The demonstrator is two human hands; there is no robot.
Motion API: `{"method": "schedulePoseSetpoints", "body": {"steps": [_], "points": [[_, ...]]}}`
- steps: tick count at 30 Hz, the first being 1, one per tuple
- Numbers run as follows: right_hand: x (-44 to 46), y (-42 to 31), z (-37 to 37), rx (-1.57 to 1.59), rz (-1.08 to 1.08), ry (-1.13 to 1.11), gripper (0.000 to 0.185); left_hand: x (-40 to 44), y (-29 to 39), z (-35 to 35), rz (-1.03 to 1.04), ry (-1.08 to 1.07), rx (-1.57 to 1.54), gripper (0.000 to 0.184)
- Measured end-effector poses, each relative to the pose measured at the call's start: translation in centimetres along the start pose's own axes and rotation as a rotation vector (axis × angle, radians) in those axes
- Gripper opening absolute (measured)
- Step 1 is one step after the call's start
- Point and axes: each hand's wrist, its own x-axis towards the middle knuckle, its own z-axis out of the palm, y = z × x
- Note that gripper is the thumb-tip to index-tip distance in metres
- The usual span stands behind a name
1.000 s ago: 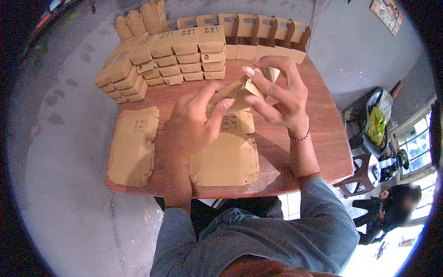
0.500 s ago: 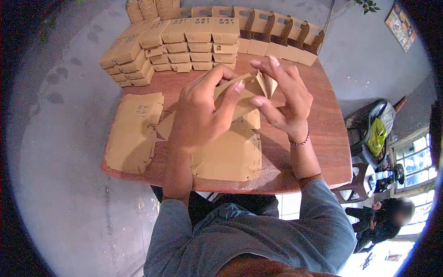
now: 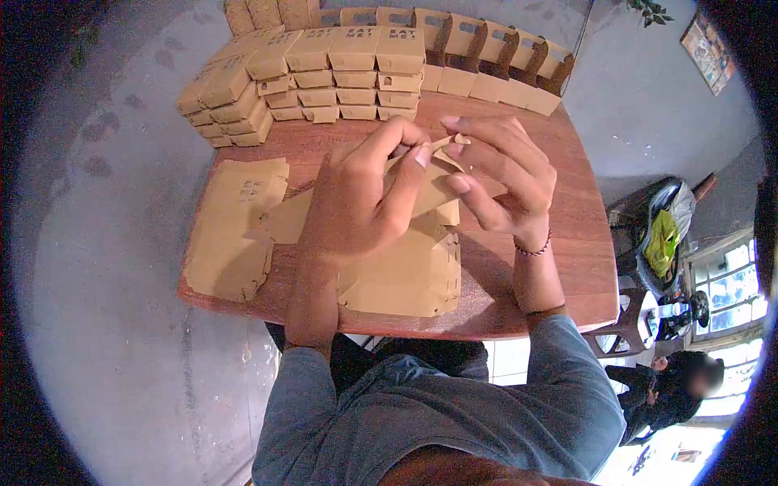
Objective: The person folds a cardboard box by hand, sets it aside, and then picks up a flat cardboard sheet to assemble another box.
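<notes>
In the head view, the left hand (image 3: 361, 194) gripped a cardboard piece (image 3: 431, 188) above flat sheets (image 3: 397, 283) on the tabletop (image 3: 531, 275); the right hand (image 3: 459, 158), thumb parted, had brought its fingers onto end flaps (image 3: 461, 138) that fanned wider moments earlier, so the folding seemed unfinished

We record: tan folded cardboard piece (image 3: 434, 188); tan cardboard boxes (image 3: 354, 61), dark-lettered; reddish-brown, wood-grained tabletop (image 3: 571, 243); blue-grey fabric shirt (image 3: 478, 413); thin dark bracelet (image 3: 532, 253), light-flecked.
</notes>
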Motion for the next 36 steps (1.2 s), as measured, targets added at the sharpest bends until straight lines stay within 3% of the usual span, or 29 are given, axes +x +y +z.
{"method": "schedulePoseSetpoints", "body": {"steps": [3, 20, 29, 31, 36], "points": [[0.1, 0.1, -0.5, 0.042, -0.002, -0.054, 0.022, -0.1, 0.5, -0.1, -0.125, -0.069, 0.012, 0.017], [0.1, 0.2, -1.9, 0.193, 0.171, -0.188, 0.01, -0.2, 0.5, 0.2, -0.005, -0.168, 0.204, 0.012], [-0.2, -0.2, -2.3, 0.258, 0.369, -0.286, 0.015, -0.5, 0.9, 0.3, -0.004, -0.212, 0.329, 0.008], [-0.1, -0.6, -2.4, 0.319, 0.546, -0.284, 0.023, -0.6, 0.9, 0.3, -0.003, -0.229, 0.334, 0.008], [-0.4, 0.0, -2.3, 0.397, 0.553, -0.396, 0.03, -0.8, 0.4, 0.6, 0.095, -0.286, 0.34, 0.01]]}}
